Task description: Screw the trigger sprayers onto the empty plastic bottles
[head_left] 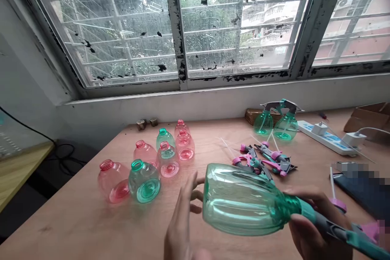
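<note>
My right hand (317,223) is closed around the neck of a green transparent spray bottle (240,201), which lies sideways in the air with its base to the left. The bottle's grey and green trigger head (335,231) runs out toward the lower right. Beside the base, my left hand (184,219) is open with its fingers stretched out; whether a fingertip touches the bottle I cannot tell. Behind the bottle lies a pile of loose pink, grey and green trigger heads (277,161). Further left stand headless bottles, among them a green bottle (144,180) and a pink bottle (114,183).
At the back of the wooden table (76,219) stand two green spray bottles (285,126) with heads on. A white power strip (327,138) with plugs is at the right, near a cardboard box (367,120) and a dark phone-like object (362,195). Windows line the wall behind.
</note>
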`<state>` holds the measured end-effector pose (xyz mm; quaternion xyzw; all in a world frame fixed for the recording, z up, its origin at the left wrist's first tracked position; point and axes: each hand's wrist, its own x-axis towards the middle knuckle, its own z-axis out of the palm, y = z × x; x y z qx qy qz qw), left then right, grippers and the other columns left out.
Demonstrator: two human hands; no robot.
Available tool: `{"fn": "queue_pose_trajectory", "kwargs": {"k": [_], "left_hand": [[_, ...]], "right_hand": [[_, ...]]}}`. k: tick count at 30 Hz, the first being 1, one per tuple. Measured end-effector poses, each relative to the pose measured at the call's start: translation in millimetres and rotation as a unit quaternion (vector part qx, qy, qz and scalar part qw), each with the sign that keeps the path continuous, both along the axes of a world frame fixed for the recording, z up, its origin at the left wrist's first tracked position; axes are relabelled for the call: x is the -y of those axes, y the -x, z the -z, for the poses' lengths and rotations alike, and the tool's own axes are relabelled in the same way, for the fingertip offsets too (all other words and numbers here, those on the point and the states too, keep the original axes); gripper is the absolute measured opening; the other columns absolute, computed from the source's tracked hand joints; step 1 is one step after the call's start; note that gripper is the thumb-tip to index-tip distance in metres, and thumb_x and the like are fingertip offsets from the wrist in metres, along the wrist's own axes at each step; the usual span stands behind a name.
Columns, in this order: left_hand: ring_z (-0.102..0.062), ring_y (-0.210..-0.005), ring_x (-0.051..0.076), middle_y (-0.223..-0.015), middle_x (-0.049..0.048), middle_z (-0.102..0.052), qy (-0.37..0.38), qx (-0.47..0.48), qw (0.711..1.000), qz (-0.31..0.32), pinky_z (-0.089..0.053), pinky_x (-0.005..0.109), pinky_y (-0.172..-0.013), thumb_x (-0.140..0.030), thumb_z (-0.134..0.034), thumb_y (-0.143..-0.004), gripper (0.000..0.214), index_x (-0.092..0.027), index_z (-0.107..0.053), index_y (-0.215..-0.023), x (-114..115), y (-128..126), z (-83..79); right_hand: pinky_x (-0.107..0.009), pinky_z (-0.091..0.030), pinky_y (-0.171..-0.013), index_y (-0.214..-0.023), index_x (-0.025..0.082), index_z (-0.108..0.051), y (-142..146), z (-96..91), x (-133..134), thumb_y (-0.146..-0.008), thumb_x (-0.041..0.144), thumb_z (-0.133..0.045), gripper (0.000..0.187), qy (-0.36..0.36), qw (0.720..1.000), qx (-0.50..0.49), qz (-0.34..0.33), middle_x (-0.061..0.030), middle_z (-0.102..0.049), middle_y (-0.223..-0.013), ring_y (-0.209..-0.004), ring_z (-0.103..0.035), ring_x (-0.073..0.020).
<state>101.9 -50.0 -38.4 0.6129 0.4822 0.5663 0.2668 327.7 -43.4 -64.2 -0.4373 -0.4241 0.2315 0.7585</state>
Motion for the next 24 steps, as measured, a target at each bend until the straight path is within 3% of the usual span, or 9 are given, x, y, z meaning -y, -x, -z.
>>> {"fn": "queue_pose_trajectory", "kwargs": {"k": [2,4,8,11,13,17,20,22,24], "left_hand": [[-0.074,-0.123,0.037,-0.146,0.0127,-0.074,0.000,0.001,1.000,0.011,-0.064,0.042,-0.101,-0.093,-0.058,-0.089,0.094,-0.027,-0.068,-0.156,-6.3,-9.6,-5.7],[-0.070,-0.134,0.038,-0.146,0.0123,-0.074,0.012,0.010,1.000,0.026,-0.060,0.042,-0.109,-0.089,-0.065,-0.089,0.089,-0.027,-0.071,-0.153,-10.9,-14.5,-8.9],[-0.064,-0.149,0.035,-0.156,0.0024,-0.071,0.007,0.039,0.998,0.041,-0.053,0.040,-0.123,-0.069,-0.085,-0.088,0.069,-0.044,-0.070,-0.151,-13.8,-16.2,-5.8],[-0.057,-0.157,0.032,-0.165,-0.0042,-0.065,-0.042,0.065,0.996,0.051,-0.045,0.044,-0.131,-0.051,-0.083,-0.098,0.056,-0.055,-0.066,-0.152,-10.4,-16.6,2.4],[-0.054,-0.159,0.036,-0.168,0.0006,-0.061,-0.053,0.084,0.992,0.076,-0.044,0.050,-0.132,-0.056,-0.080,-0.098,0.057,-0.049,-0.066,-0.153,-8.2,-15.8,7.6],[-0.054,-0.157,0.044,-0.173,0.0115,-0.055,-0.005,0.159,0.980,0.117,-0.047,0.054,-0.129,-0.086,-0.080,-0.078,0.092,-0.033,-0.065,-0.153,-10.6,-9.4,10.0],[-0.059,-0.153,0.043,-0.164,0.0097,-0.065,0.048,0.201,0.974,0.092,-0.048,0.052,-0.128,-0.082,-0.090,-0.070,0.097,-0.034,-0.068,-0.152,-14.6,-4.6,3.6],[-0.059,-0.153,0.041,-0.160,0.0077,-0.069,0.049,0.199,0.976,0.080,-0.049,0.048,-0.128,-0.076,-0.094,-0.070,0.090,-0.036,-0.073,-0.147,-14.5,-3.4,-0.9],[-0.050,-0.161,0.039,-0.167,0.0037,-0.064,0.009,0.184,0.980,0.080,-0.047,0.045,-0.129,-0.068,-0.096,-0.075,0.077,-0.040,-0.076,-0.144,-11.3,-4.0,-2.8]], "right_hand": [[-0.025,-0.053,-0.050,-0.092,0.027,-0.079,3.4,-1.6,0.1,-0.080,0.065,-0.095,0.043,-0.008,0.999,0.048,0.018,0.0012,-0.073,-0.067,-0.048,-0.064,-0.0162],[-0.025,-0.053,-0.052,-0.092,0.027,-0.079,5.1,-2.5,-1.0,-0.080,0.066,-0.095,0.043,-0.012,0.996,0.081,0.028,0.0011,-0.074,-0.068,-0.051,-0.066,-0.0157],[-0.022,-0.052,-0.053,-0.098,0.028,-0.077,3.5,-1.2,-4.6,-0.087,0.064,-0.091,0.040,0.011,0.999,0.043,-0.005,0.0047,-0.071,-0.063,-0.050,-0.065,-0.0135],[-0.024,-0.050,-0.049,-0.100,0.027,-0.076,1.6,0.5,-6.2,-0.092,0.060,-0.087,0.036,0.005,0.998,-0.017,-0.067,0.0045,-0.069,-0.061,-0.046,-0.063,-0.0151],[-0.026,-0.051,-0.048,-0.099,0.027,-0.076,2.0,0.6,-5.9,-0.091,0.058,-0.088,0.034,-0.004,0.995,-0.043,-0.088,0.0043,-0.069,-0.063,-0.044,-0.062,-0.0153],[-0.024,-0.052,-0.052,-0.096,0.027,-0.079,7.2,0.3,-3.9,-0.081,0.061,-0.096,0.041,-0.004,0.998,-0.027,-0.058,0.0032,-0.075,-0.071,-0.047,-0.065,-0.0134],[-0.026,-0.051,-0.053,-0.097,0.026,-0.079,9.0,3.3,-5.5,-0.080,0.062,-0.096,0.044,0.012,0.998,-0.001,-0.060,0.0012,-0.076,-0.067,-0.048,-0.065,-0.0155],[-0.027,-0.048,-0.053,-0.098,0.024,-0.077,7.2,7.1,-8.5,-0.083,0.062,-0.094,0.044,0.034,0.992,-0.024,-0.116,0.0018,-0.071,-0.058,-0.047,-0.063,-0.0168],[-0.028,-0.044,-0.052,-0.099,0.022,-0.075,3.8,10.8,-11.8,-0.087,0.063,-0.089,0.044,0.057,0.979,-0.055,-0.190,0.0021,-0.066,-0.051,-0.047,-0.059,-0.0178]]}}
